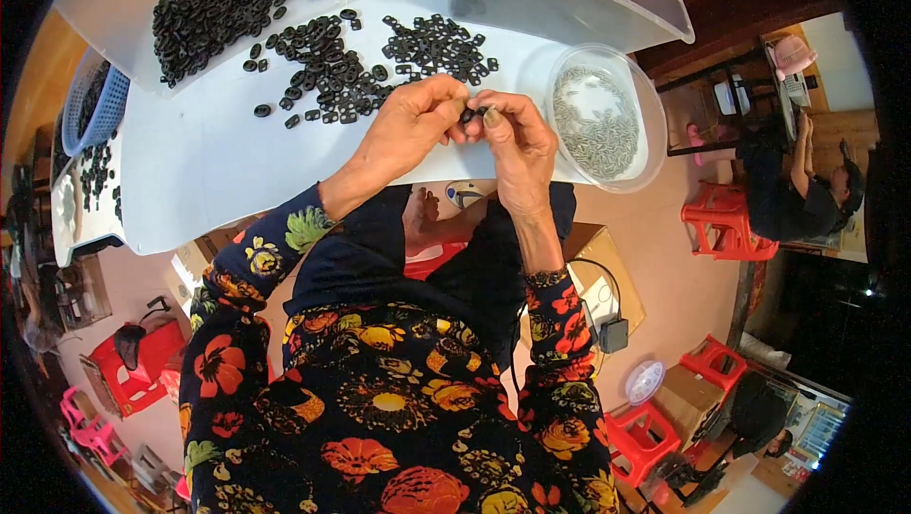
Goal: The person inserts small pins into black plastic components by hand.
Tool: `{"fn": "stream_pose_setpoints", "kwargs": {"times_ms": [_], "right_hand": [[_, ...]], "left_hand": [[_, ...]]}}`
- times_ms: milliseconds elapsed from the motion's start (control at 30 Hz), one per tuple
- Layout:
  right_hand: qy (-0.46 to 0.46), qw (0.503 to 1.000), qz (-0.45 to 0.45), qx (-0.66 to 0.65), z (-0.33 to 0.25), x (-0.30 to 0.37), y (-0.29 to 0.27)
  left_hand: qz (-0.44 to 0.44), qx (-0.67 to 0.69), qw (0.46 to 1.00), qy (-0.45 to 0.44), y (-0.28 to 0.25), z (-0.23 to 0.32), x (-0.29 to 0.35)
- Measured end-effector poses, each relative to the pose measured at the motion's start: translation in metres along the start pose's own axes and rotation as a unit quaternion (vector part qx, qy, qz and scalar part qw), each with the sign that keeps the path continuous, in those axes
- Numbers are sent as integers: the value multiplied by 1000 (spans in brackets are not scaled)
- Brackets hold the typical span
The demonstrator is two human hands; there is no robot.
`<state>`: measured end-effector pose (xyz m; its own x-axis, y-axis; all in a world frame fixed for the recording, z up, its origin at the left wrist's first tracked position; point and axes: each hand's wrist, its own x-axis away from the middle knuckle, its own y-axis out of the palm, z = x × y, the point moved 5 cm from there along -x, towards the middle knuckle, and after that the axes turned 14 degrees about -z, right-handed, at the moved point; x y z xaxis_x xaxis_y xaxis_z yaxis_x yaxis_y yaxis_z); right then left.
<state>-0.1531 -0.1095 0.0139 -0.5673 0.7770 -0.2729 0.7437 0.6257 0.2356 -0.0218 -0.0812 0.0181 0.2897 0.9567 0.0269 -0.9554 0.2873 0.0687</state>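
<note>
My left hand (406, 130) and my right hand (520, 139) meet over the near edge of the white table (199, 168). Both are closed, fingertips pinched together. Between them shows a small black plastic part (467, 115), mostly covered by the fingers; whether it is one piece or two pressed together I cannot tell. Just beyond lies a loose pile of black oval parts (323, 63), with a pile of small black squarish parts (436, 49) to its right. By my right hand stands a round clear tub (634, 170) holding many small silvery springs (607, 130).
Two clear bins, a left bin (104, 16) and a right bin (531, 16), hold more black parts at the back. A blue basket (109, 106) sits at the left. Red stools (721, 220) and a seated person (797, 182) are off to the right. A cardboard box (607, 277) lies below.
</note>
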Motion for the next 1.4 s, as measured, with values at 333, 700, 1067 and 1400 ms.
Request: {"fn": "stream_pose_setpoints", "kwargs": {"times_ms": [333,700,1067,1400], "right_hand": [[7,1000,-15,17,0,-2,2],[14,999,20,25,8,2,-6],[6,999,14,30,8,1,-2],[14,996,27,86,4,1,0]], "left_hand": [[-8,-59,997,42,0,6,5],[-2,107,994,-24,-13,-12,4],[-17,185,983,-3,-11,-4,1],[-20,-88,995,32,-14,13,-2]]}}
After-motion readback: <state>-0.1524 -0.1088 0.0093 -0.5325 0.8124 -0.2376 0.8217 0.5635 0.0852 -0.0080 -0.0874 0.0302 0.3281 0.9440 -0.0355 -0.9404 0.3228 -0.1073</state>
